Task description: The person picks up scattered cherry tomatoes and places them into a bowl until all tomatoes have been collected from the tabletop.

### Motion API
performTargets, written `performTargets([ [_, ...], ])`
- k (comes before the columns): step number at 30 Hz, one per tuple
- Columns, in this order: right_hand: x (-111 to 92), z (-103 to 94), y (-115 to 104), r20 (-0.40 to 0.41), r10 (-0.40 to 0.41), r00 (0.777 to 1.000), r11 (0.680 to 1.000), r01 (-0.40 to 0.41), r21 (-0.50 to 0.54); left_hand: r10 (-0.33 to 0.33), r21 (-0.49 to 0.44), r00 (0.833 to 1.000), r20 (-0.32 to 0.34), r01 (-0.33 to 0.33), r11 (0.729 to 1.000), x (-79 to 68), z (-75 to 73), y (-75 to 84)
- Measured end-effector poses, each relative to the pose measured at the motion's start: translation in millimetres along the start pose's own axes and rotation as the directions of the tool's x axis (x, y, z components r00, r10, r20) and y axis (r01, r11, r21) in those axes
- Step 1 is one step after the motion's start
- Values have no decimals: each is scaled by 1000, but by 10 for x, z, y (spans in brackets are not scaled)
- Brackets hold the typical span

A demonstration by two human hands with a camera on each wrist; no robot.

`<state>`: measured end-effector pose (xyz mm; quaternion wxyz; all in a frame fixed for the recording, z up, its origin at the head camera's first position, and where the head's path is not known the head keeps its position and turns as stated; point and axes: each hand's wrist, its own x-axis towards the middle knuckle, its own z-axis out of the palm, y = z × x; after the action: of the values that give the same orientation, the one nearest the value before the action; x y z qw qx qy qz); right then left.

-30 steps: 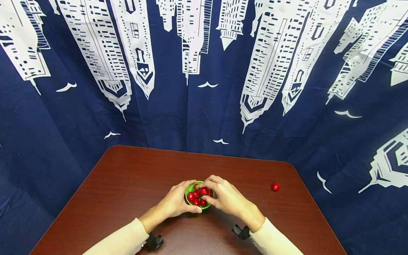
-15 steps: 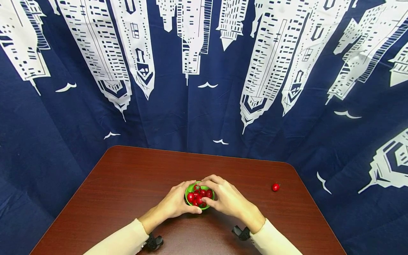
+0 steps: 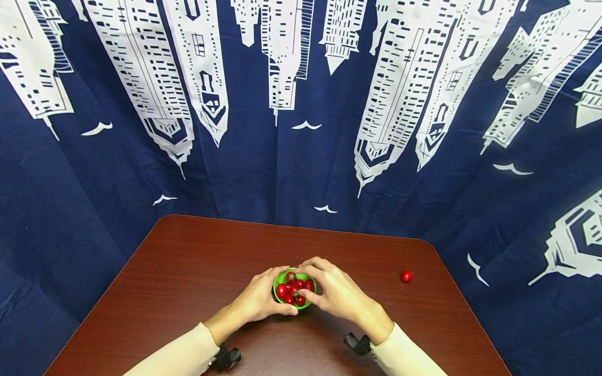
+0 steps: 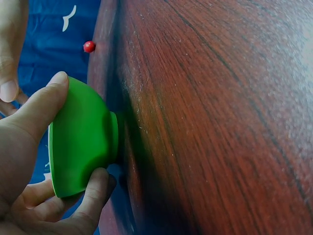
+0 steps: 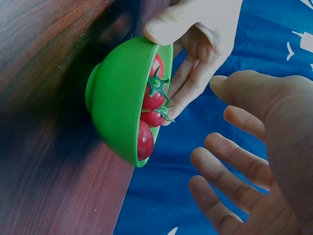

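A small green bowl (image 3: 280, 278) filled with several cherry tomatoes (image 3: 281, 291) stands on the table. My left hand (image 3: 256, 297) grips it from the left, the thumb on the near side of the rim and the fingers curled round the far side and under the wall (image 4: 80, 137). Over the bowl's right side hovers my right hand (image 3: 334, 290). In the right wrist view its fingers are spread apart, relaxed, with nothing between them and the thumb. Green stems show on some tomatoes (image 5: 154, 98) just inside the rim.
A single cherry tomato (image 3: 406, 275) lies far to the right on the reddish-brown wooden table (image 3: 211, 245). Behind the table hangs a dark blue curtain (image 3: 301, 172) printed with white buildings. Black wrist-worn devices (image 3: 228, 357) are on both forearms.
A cherry tomato that was between the right hand's fingers a second ago has been let go and now lies among the others in the bowl. Both hands have hardly moved.
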<state>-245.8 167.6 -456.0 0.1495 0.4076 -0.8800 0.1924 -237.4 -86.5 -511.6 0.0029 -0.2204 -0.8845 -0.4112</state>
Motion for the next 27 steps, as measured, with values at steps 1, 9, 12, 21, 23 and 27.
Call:
performTargets([
  [1,-5,0,3,-3,2,1000,1000,-2,-1,1,-1,1000,0,-1,1000,0,0,2],
  [9,-45,-10,39,-2,29,1000,1000,-29,-3,-4,-4,1000,-2,4,1000,6,4,4],
  [12,-61,-21,63,-2,39,999,999,-39,-1,-14,-4,1000,-2,14,1000,6,4,0],
  [21,-115,-20,176,-23,77,997,997,-77,4,-11,-1,1000,-5,11,1000,19,5,-11],
  [23,-134,-18,200,-33,85,996,996,-84,6,-8,3,1000,-10,8,1000,20,11,-17],
  [27,-174,-26,256,-47,100,994,995,-100,-1,-7,4,1000,-13,7,1000,23,21,-21],
])
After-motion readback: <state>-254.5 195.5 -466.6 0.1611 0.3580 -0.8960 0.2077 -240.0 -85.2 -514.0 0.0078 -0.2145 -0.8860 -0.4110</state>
